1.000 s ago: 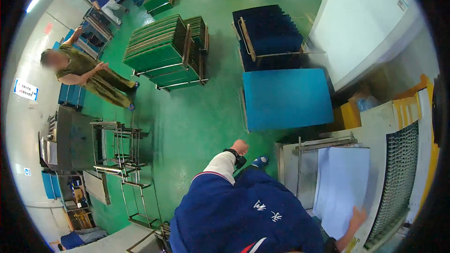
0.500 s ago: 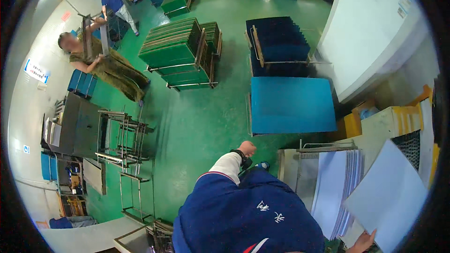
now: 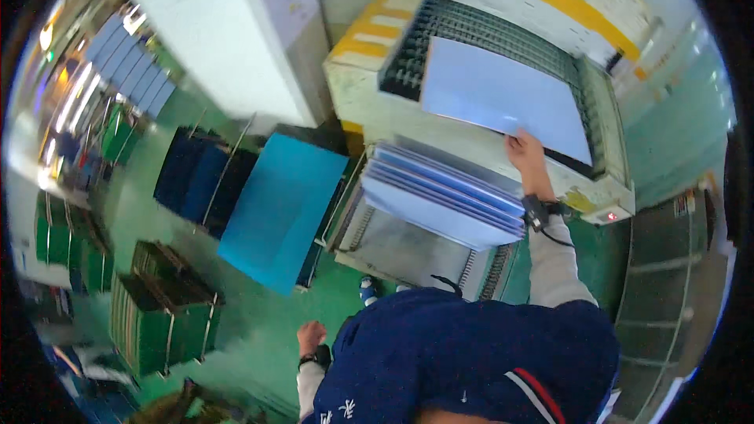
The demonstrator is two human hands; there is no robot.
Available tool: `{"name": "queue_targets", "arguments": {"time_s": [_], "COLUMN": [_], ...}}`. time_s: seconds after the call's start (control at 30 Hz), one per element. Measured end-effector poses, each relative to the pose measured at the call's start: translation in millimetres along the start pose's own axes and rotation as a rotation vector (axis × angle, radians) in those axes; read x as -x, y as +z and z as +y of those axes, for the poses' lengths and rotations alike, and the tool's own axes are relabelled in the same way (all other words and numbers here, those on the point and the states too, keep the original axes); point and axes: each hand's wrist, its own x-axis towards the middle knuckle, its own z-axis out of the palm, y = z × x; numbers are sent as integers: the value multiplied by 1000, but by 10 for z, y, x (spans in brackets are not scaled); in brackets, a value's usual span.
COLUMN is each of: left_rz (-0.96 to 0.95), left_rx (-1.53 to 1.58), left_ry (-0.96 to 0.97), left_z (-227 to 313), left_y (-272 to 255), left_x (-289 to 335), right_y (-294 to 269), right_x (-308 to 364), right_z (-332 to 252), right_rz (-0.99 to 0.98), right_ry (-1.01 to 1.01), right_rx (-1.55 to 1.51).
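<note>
My right hand [image 3: 525, 149] is at the near edge of a thin, pale blue-white panel [image 3: 503, 94], its fingers closed on that edge. The panel lies over the dark rollers [image 3: 463, 20] of a cream-coloured conveyor machine [image 3: 357, 82]. Just in front of the machine, several similar panels [image 3: 440, 208] stand on edge in a slotted rack [image 3: 404, 239]. My left hand [image 3: 311, 338] hangs low beside my body above the green floor, curled into a loose fist with nothing visible in it.
Left of the rack stands a cart topped by a bright blue sheet [image 3: 283, 212], with dark blue panels [image 3: 204, 177] behind it. Green panels on a metal cart [image 3: 161, 318] are farther left. A white cabinet [image 3: 228, 31] rises beyond; a grey frame [image 3: 664, 290] stands at the right.
My view has swung right toward the machine. The panel in my right hand, tilted at the lower right before, now lies over the rollers. My left hand still hangs at my side.
</note>
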Motion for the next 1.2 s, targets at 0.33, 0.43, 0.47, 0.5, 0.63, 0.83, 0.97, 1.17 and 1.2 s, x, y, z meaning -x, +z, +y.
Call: {"name": "queue_targets", "arguments": {"time_s": [0.33,0.43,0.47,0.5,0.63,0.83,0.97,1.17,1.2], "left_rz": [28,55,71,100,-27,65,82,94,91], "left_rx": [1566,1270,1084,1056,604,1516,1446,1382,1359], "left_ry": [-852,-640,-590,-556,-423,-999,-952,-994,-1000], "left_z": [73,32,65,97,-49,280,491,623,608], "left_y": [-165,-71,-62,-43,94,82,-108,-282,-288], "left_x": [247,251,279,274,438,390,304,77,73], "right_y": [591,379,390,414,504,765,566,100,111], "right_x": [-610,-929,-945,-966,-1031,126,861,1448,1510], "right_z": [-191,-562,-588,-637,-564,64,788,1313,1326], "right_rz": [-19,-383,-334,-283,-132,-319,-499,-681,-696], "right_ry": [-64,46,35,22,30,-4,121,-407,-449], "right_rx": [-101,180,185,191,314,746,1140,1666,1736]}}
